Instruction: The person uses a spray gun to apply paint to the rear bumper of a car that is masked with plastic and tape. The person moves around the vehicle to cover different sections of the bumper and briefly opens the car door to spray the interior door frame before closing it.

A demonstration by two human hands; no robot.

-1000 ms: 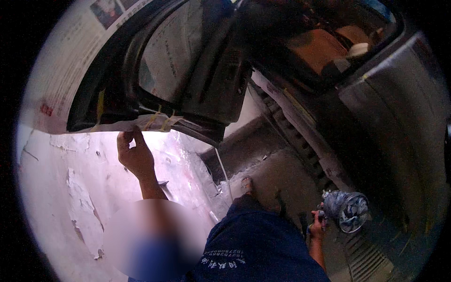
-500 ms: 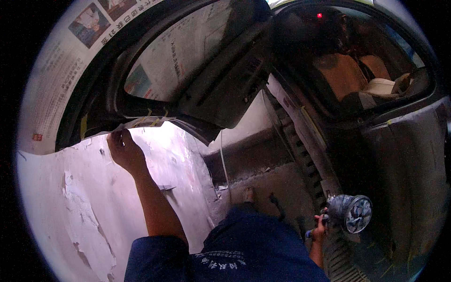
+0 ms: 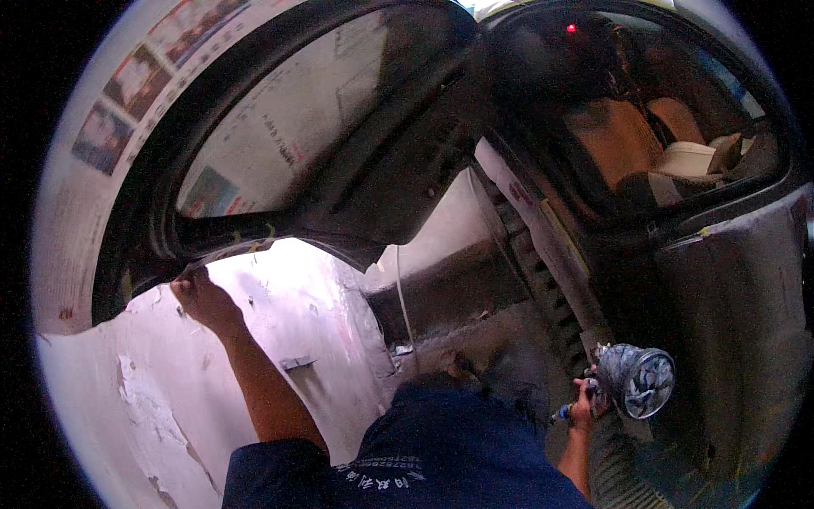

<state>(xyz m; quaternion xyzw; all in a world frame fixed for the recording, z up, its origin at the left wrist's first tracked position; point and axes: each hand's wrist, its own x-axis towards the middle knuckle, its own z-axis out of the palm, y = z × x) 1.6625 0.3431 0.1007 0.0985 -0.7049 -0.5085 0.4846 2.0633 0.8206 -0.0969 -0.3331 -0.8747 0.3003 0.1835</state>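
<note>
My left hand (image 3: 201, 299) has its fingers closed on the lower edge of an open car door (image 3: 394, 182), at the door's left end. The fingertips are partly hidden by the dark edge. Newspaper and bits of yellow tape cover parts of the door and its window. Low on the right, my right hand (image 3: 582, 405) is wrapped round a spray gun (image 3: 600, 386). The gun's round, paint-smeared cup (image 3: 646, 382) points right, beside the dark car body.
Right of the door stands the car body (image 3: 729, 322), with tan seats (image 3: 615, 136) showing through its window. A ribbed sill strip (image 3: 543, 271) runs down between door and body. A pale, peeling wall (image 3: 280, 331) fills the left. A thin hose or cord (image 3: 403, 293) hangs in the middle.
The door has swung a little to the left, and my left hand has moved left and down with its edge. My right hand and the spray gun have barely shifted.
</note>
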